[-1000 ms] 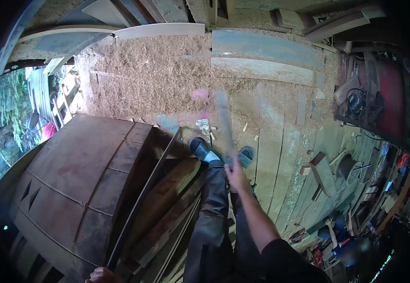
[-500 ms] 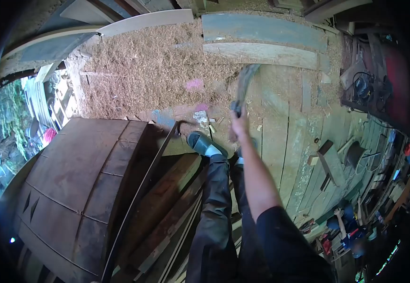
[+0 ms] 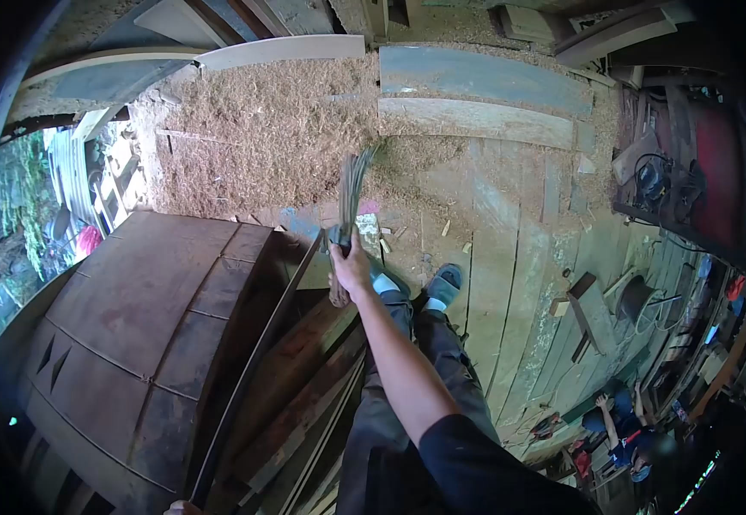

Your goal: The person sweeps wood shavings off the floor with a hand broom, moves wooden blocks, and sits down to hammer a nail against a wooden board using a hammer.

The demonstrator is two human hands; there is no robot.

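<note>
My right hand [image 3: 351, 268] is wrapped around the handle of a short hand broom [image 3: 353, 193]. Its bristles point away from me, over the edge of the sawdust and wood shavings [image 3: 253, 129] on the plank floor. Only a small part of my left hand [image 3: 182, 508] shows at the bottom edge. It is closed at the lower end of a long dark stick [image 3: 257, 343], which slants up past the brown panel to a hooked end near the broom. My sandalled feet stand just below the broom; the right sandal [image 3: 444, 281] shows clearly.
A large brown panelled wooden piece [image 3: 133, 343] fills the left, with timber beams [image 3: 296, 378] beside my legs. Blue-grey boards [image 3: 476, 77] lie at the far side. A machine with a red panel [image 3: 721, 172] stands right. A co-worker [image 3: 626, 433] is at lower right.
My right hand has swept the broom leftward, from right of my feet to in front of the left one. My right foot is now uncovered. More of my left hand shows.
</note>
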